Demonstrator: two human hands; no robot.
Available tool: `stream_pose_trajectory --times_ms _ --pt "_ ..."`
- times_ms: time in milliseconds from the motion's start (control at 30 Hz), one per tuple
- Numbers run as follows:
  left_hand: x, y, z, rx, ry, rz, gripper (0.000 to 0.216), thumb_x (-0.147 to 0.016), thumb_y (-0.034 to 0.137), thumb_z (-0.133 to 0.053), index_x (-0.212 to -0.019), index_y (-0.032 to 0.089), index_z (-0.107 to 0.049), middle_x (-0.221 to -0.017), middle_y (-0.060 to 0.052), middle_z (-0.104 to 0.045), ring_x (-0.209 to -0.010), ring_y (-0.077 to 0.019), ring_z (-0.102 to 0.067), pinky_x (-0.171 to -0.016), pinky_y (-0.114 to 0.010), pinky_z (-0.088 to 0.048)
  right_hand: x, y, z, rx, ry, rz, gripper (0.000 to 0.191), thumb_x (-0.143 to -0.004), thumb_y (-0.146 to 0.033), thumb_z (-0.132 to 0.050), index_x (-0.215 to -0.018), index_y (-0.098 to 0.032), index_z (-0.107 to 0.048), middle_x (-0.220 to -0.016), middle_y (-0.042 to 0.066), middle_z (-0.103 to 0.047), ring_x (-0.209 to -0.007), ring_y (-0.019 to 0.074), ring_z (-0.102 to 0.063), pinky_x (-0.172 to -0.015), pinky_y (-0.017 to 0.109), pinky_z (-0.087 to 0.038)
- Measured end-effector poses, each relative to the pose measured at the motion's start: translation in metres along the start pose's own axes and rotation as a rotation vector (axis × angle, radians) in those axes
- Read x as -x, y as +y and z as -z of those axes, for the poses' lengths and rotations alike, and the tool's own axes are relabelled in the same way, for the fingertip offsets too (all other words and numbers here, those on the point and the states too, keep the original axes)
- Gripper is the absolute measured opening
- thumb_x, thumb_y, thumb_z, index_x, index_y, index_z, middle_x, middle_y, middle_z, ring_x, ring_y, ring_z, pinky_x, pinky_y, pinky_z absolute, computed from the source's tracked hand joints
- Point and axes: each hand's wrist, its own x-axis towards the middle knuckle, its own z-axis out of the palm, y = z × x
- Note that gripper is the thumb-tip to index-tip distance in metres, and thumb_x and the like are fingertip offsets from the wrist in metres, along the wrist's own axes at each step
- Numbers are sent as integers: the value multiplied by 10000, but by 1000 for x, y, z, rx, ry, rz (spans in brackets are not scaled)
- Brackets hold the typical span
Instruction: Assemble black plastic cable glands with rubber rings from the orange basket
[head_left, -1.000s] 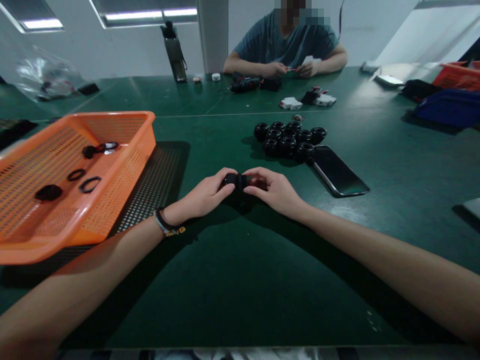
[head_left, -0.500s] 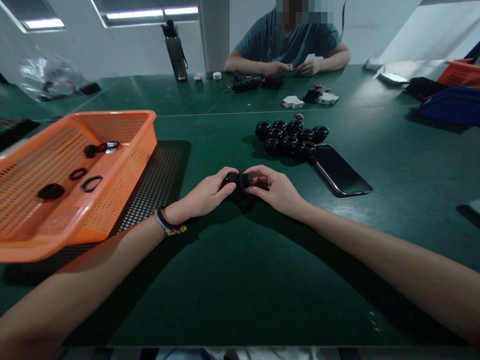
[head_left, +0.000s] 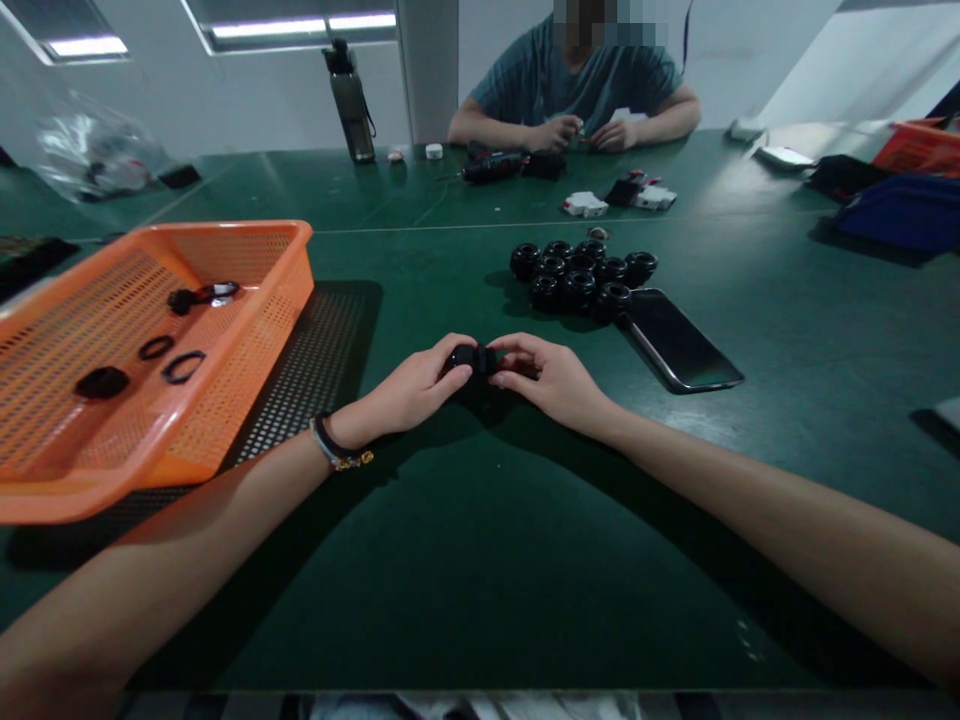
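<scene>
Between my two hands is a small black plastic fitting (head_left: 481,359), held just above the green table (head_left: 480,560). Thumb and fingers of my left hand (head_left: 426,383) are wrapped round its left end. My right hand (head_left: 551,378) pinches the right end between fingertips and thumb, the other fingers loosely curled. A narrow ridge shows on the part between the hands; finer detail is too dark to make out. Beyond my right hand stands a cluster of several glossy black round fittings (head_left: 579,290) with holes in their tops, and a black smartphone (head_left: 684,340) touches that cluster.
At left stands an orange perforated basket (head_left: 259,345) holding black rings (head_left: 156,347), a dark cap-like part (head_left: 102,382) and a small wired part (head_left: 202,297). Farther back are a power drill (head_left: 495,165), a bottle (head_left: 350,105), white parts (head_left: 585,204), a blue bin (head_left: 904,212) and a seated co-worker (head_left: 574,90).
My hands and the fitting stay almost in the same place, with only a slight shift of my right fingers. The co-worker's hands across the table have moved a little.
</scene>
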Motion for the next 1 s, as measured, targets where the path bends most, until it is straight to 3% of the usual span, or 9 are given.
stream_pose_trajectory --times_ms 233,533,1000 --pt "0 1 0 5 2 0 387 -899 395 -354 -1168 145 -477 -948 -61 -612 -802 -186 -580 -725 -302 -452 0 0 0 48 -1 -12 263 -758 -243 -664 -1011 -179 -635 -698 -17 -640 -669 157 -613 -663 320 -497" --pt "0 0 -1 28 7 -5 385 -900 400 -353 -1156 140 -476 -940 -63 -610 -799 -186 -584 -705 -297 -453 0 -2 1 52 14 30 268 -775 -222 -642 -1042 -199 -619 -835 16 -679 -769 174 -642 -712 333 -512" --pt "0 1 0 4 6 -2 377 -893 395 -354 -1156 151 -470 -930 -58 -599 -795 -184 -569 -729 -306 -443 2 -1 2 -43 -15 67 300 -758 -257 -663 -1046 -204 -595 -771 -15 -657 -705 150 -629 -680 312 -505"
